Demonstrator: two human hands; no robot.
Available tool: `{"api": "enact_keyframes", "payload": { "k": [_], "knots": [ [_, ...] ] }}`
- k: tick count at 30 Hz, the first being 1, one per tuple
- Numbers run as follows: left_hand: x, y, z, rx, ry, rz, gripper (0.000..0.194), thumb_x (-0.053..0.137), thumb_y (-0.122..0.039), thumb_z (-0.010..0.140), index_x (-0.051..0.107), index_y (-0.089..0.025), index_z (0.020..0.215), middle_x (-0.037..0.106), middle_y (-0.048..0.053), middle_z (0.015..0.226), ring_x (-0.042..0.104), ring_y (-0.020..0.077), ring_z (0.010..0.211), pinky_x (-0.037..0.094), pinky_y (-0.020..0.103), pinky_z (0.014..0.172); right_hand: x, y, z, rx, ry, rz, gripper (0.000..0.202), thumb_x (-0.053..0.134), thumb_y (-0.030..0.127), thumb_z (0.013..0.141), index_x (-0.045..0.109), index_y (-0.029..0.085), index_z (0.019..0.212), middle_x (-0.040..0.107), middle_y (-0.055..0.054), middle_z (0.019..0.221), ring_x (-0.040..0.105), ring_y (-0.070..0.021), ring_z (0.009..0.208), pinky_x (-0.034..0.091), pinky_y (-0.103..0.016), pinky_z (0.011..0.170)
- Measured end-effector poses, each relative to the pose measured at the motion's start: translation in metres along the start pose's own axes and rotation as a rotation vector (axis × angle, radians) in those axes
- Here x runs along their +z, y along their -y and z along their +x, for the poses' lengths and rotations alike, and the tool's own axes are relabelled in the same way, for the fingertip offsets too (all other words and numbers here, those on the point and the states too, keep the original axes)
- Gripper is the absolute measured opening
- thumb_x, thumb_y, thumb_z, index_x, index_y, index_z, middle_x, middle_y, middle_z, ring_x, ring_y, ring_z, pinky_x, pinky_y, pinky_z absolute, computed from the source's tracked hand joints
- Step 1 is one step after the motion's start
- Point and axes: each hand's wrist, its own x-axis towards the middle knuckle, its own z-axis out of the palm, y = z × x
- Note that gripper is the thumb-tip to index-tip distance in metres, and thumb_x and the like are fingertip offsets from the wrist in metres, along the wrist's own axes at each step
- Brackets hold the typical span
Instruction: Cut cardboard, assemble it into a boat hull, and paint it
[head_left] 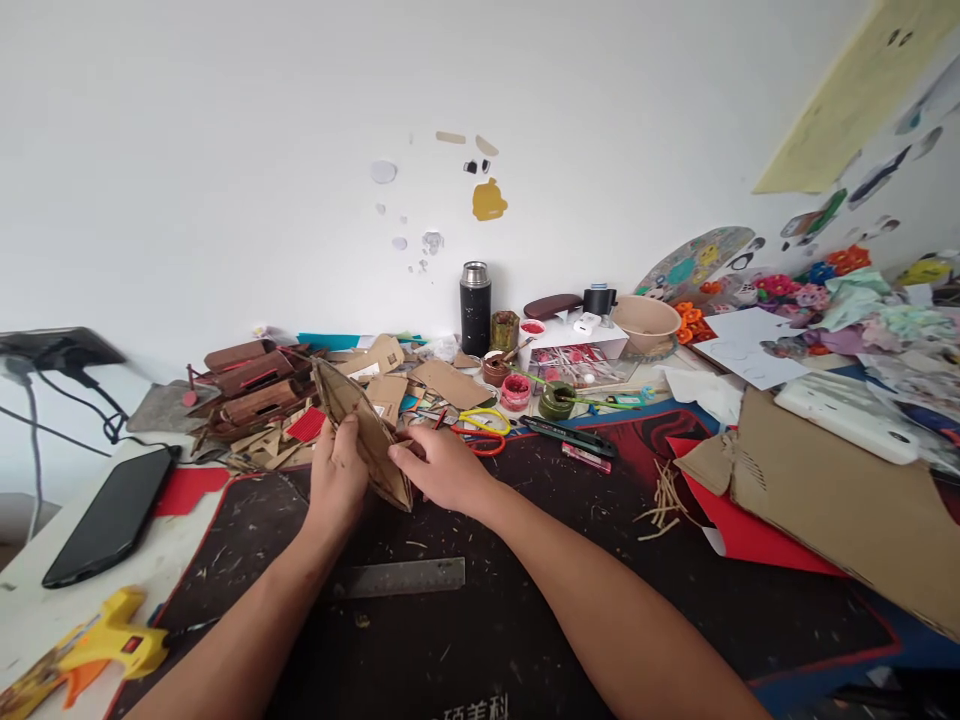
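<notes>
A leaf-shaped cardboard piece (360, 425) with pointed ends is held up at a slant over the dark mat. My left hand (339, 470) grips its left side, thumb on the brown face. At the lower right edge, my right hand (439, 465) pinches the same piece between thumb and fingers. Below the hands lies a clear ruler (405, 577) on the mat. Scissors with yellow and red handles (484, 430) rest just behind my right hand. Part of the left fingers is hidden behind the cardboard.
Cardboard scraps (390, 375) and brown cardboard rolls (251, 380) crowd the back left. A black bottle (475, 310), paint jars (516, 392) and a utility knife (570, 437) are behind. Left are a phone (112, 515) and yellow glue gun (112, 640); right, a large cardboard sheet (840, 500).
</notes>
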Motion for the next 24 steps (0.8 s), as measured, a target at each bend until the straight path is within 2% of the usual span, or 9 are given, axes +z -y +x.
{"api": "enact_keyframes", "payload": {
  "k": [3,6,11,15,20,24],
  "knots": [
    [0.002,-0.001,-0.002,-0.016,-0.002,-0.040,0.034,0.057,-0.054,0.098,0.064,-0.022,0.106,0.073,0.004,0.095,0.070,0.0226,0.087,0.058,0.032,0.078,0.000,0.002,-0.001,-0.026,-0.009,-0.132,0.028,0.054,0.037,0.110,0.074,0.021,0.100,0.078,-0.005,0.090,0.069,-0.0217,0.083,0.040,-0.030,0.071],
    [0.004,0.000,-0.001,0.019,-0.003,-0.019,0.035,0.057,-0.054,0.099,0.065,-0.022,0.109,0.073,0.005,0.098,0.069,0.0235,0.091,0.058,0.033,0.082,0.002,0.004,-0.002,-0.048,-0.013,-0.262,0.027,0.053,0.033,0.110,0.072,0.021,0.094,0.074,-0.005,0.082,0.064,-0.0204,0.076,0.034,-0.030,0.068],
    [0.002,0.006,0.004,0.036,-0.054,-0.021,0.034,0.056,-0.055,0.099,0.064,-0.023,0.108,0.072,0.006,0.098,0.070,0.0240,0.093,0.059,0.035,0.084,0.005,0.002,-0.003,-0.061,0.011,-0.275,0.016,0.058,0.030,0.105,0.072,0.022,0.103,0.073,-0.004,0.082,0.062,-0.0208,0.075,0.032,-0.030,0.066],
    [0.003,0.009,0.004,0.038,-0.086,-0.038,0.033,0.056,-0.054,0.100,0.065,-0.023,0.108,0.071,0.005,0.096,0.070,0.0241,0.093,0.060,0.035,0.084,0.008,0.000,-0.003,-0.049,0.018,-0.319,0.016,0.057,0.028,0.103,0.071,0.022,0.102,0.073,-0.005,0.082,0.062,-0.0213,0.073,0.029,-0.032,0.064],
    [0.005,0.003,0.001,0.005,-0.076,-0.056,0.035,0.060,-0.057,0.098,0.066,-0.023,0.106,0.071,0.005,0.095,0.070,0.0246,0.090,0.060,0.035,0.083,0.011,0.001,-0.003,-0.028,0.013,-0.401,0.015,0.057,0.027,0.103,0.070,0.020,0.102,0.074,-0.008,0.082,0.064,-0.0234,0.073,0.029,-0.034,0.065],
    [0.006,-0.005,-0.003,0.014,-0.092,-0.043,0.034,0.060,-0.055,0.098,0.066,-0.023,0.103,0.071,0.005,0.094,0.070,0.0252,0.092,0.060,0.036,0.086,0.012,0.001,-0.003,-0.014,0.005,-0.358,0.013,0.059,0.027,0.101,0.070,0.020,0.102,0.074,-0.008,0.083,0.063,-0.0235,0.073,0.028,-0.034,0.063]
  ]
}}
